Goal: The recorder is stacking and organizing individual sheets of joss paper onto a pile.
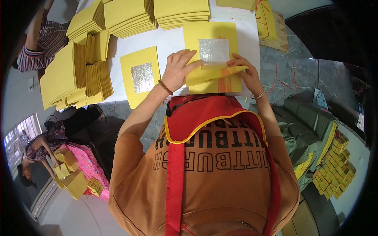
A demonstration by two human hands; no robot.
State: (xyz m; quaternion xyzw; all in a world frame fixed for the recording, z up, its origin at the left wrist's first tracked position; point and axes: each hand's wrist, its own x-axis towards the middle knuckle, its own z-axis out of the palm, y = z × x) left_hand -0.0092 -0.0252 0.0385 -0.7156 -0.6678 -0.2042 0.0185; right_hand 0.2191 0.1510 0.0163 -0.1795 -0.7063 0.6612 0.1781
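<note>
In front of me on the white table lies a yellow paper sheet (209,29) with a silver foil square (212,50) in its middle. Its near part is lifted and folded over, showing orange marks. At the left side of this fold is my left hand (178,70), its fingers spread and the thumb reaching over the paper near the foil. My right hand (247,74) grips the raised fold at its right end, thumb and fingers around the paper. Left of my left hand, another yellow paper sheet (128,67) with a silver foil square rests flat.
Stacks of folded yellow paper (128,15) line the table's (122,44) far and left sides. A bundle of yellow paper (265,21) stands at the far right. Two other people are at the left, one handling yellow paper by a pink cloth (88,163). Wrapped yellow bundles (334,169) are piled at right.
</note>
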